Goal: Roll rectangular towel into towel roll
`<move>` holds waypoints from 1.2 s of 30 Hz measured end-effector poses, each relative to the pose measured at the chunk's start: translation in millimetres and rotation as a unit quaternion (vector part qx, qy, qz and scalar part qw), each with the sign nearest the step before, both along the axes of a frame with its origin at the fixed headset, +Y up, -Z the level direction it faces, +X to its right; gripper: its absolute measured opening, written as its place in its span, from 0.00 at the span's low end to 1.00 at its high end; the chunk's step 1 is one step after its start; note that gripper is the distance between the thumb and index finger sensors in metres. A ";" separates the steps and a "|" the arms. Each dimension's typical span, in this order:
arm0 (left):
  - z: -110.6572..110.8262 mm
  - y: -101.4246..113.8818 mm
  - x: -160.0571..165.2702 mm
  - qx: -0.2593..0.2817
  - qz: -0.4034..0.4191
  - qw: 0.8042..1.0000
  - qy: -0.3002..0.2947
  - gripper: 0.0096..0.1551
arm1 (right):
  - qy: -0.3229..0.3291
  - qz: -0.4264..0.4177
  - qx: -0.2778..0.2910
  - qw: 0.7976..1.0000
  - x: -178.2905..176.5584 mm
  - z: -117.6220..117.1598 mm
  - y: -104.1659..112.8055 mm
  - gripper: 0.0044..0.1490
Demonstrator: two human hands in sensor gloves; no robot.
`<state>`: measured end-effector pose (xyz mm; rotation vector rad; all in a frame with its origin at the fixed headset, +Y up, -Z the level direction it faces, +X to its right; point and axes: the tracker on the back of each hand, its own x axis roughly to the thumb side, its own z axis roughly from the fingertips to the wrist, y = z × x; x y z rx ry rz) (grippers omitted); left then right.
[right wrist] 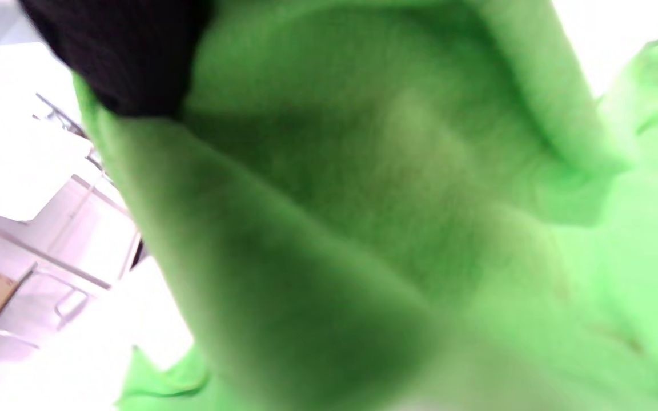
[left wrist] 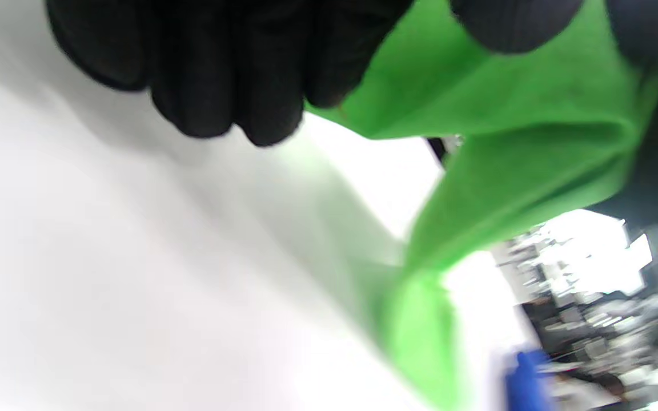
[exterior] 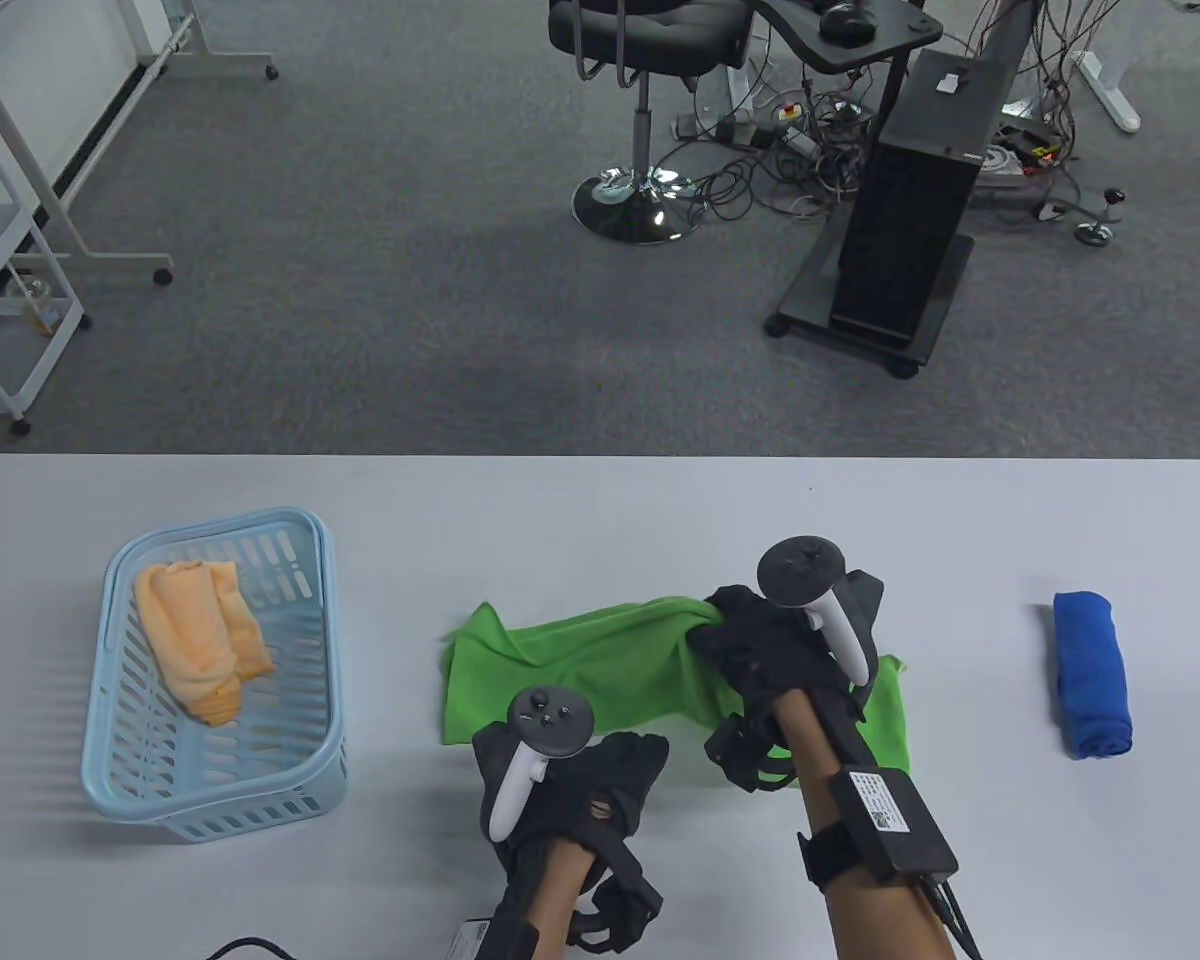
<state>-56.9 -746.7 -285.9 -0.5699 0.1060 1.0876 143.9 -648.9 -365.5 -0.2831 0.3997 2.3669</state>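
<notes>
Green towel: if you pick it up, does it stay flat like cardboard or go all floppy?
Probably floppy: the green towel already bunches into soft folds where the right hand grips its far edge. It looks light, since the lifted part drapes in the left wrist view. It shouldn't roll away; it lies rumpled on the table.

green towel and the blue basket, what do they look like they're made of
Green towel: soft, matte cloth, likely microfibre or terry; it drapes in loose folds, and the right wrist view shows a fuzzy nap.
Basket: light blue moulded plastic by the look, with rigid slotted walls and a smooth rim.
</notes>
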 end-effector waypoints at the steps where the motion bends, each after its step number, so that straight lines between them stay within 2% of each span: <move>1: 0.5 0.8 4.1 -0.009 0.036 0.999 0.012 0.52 | -0.007 -0.011 0.003 1.000 -0.1 3.8 3.1 0.31; 2: 0.9 2.6 10.1 -0.014 0.087 0.996 0.019 0.55 | -0.014 -0.018 0.006 1.000 0.2 6.6 4.7 0.31; 4: 1.4 9.6 17.2 0.011 0.169 0.984 0.054 0.57 | -0.023 -0.024 0.012 0.999 1.9 13.7 7.3 0.32; 7: -0.3 23.0 20.3 0.012 0.224 0.969 0.101 0.56 | -0.029 -0.034 0.019 0.999 6.2 22.3 9.5 0.33; 9: -3.1 34.4 18.4 0.026 0.191 0.978 0.075 0.48 | -0.044 -0.064 0.028 0.997 9.6 27.1 12.2 0.33; 11: -4.2 46.2 13.2 0.057 0.147 0.984 0.087 0.42 | -0.042 -0.087 0.031 0.995 13.9 29.7 17.9 0.34; 14: -7.7 69.5 -0.6 0.102 0.106 0.985 0.093 0.39 | -0.028 -0.080 0.061 0.994 26.8 31.9 30.3 0.33; 15: -9.1 78.2 -6.3 0.123 0.069 0.986 0.092 0.39 | -0.032 -0.077 0.064 0.994 31.1 32.8 33.2 0.34; 16: -10.7 91.0 -13.2 0.159 0.008 0.983 0.088 0.35 | -0.027 -0.081 0.075 0.994 36.3 34.1 36.1 0.40; 17: -11.9 97.7 -15.6 0.176 -0.018 0.981 0.081 0.30 | -0.005 -0.090 0.084 0.992 37.3 34.2 37.2 0.46; 18: -13.2 108.3 -17.7 0.192 -0.056 0.977 0.068 0.26 | 0.056 -0.110 0.078 0.989 35.8 33.8 37.1 0.49; 19: -13.6 114.0 -18.5 0.199 -0.075 0.975 0.062 0.25 | 0.078 -0.114 0.077 0.987 34.6 34.6 37.4 0.51; 20: -14.4 123.5 -19.4 0.217 -0.104 0.969 0.060 0.24 | 0.133 -0.100 0.077 0.983 31.6 35.8 38.2 0.52; 24: -18.8 146.7 -20.8 0.249 -0.154 0.955 0.053 0.24 | 0.194 -0.037 0.075 0.977 24.7 39.7 43.3 0.47; 26: -21.4 155.1 -21.8 0.257 -0.162 0.951 0.056 0.24 | 0.201 -0.018 0.064 0.977 22.5 41.3 48.2 0.36; 27: -23.7 159.8 -22.6 0.260 -0.165 0.950 0.054 0.24 | 0.192 -0.008 0.087 0.978 23.6 40.7 53.6 0.32; 33: -38.7 181.2 -20.9 0.252 -0.163 0.954 0.026 0.28 | 0.148 -0.014 0.107 0.983 33.3 33.7 76.2 0.31; 36: -50.2 193.4 -13.4 0.256 -0.187 0.948 -0.004 0.28 | 0.124 0.062 0.129 0.982 35.0 27.5 88.6 0.33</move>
